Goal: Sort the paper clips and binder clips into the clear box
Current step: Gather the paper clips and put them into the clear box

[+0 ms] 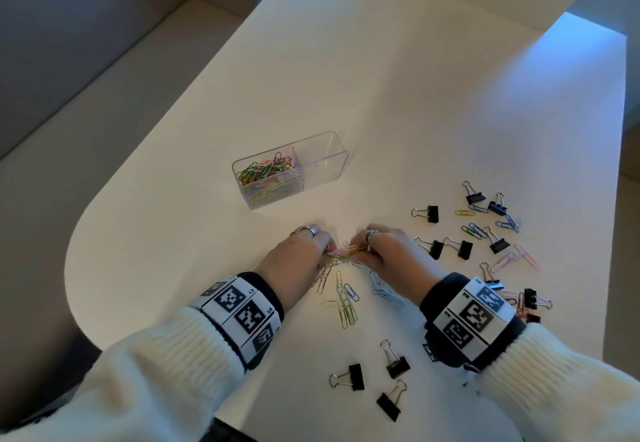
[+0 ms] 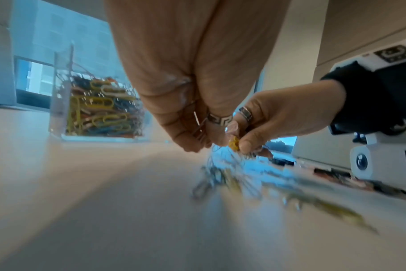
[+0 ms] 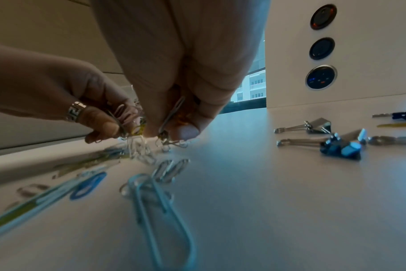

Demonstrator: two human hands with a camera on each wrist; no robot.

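Far left, clear box (image 1: 290,169): stands on the table (image 1: 381,102), well apart from the hands; its left compartment holds coloured paper clips, its right compartment looks empty
Left hand (image 1: 300,255): fingers curled down, pinching a few paper clips (image 1: 341,294) from the loose cluster; some dangle beneath it
Right hand (image 1: 391,251): just beside the left, fingertips pinching clips too; a yellow clip (image 2: 234,143) sits between the two hands
Right side, binder clips (image 1: 460,247): scattered black ones lie untouched, mixed with more paper clips
Risk: dangling, interlinked clips may drop on the carry to the box; tangled wire could drag neighbours along; a stray clip might land in the wrong compartment
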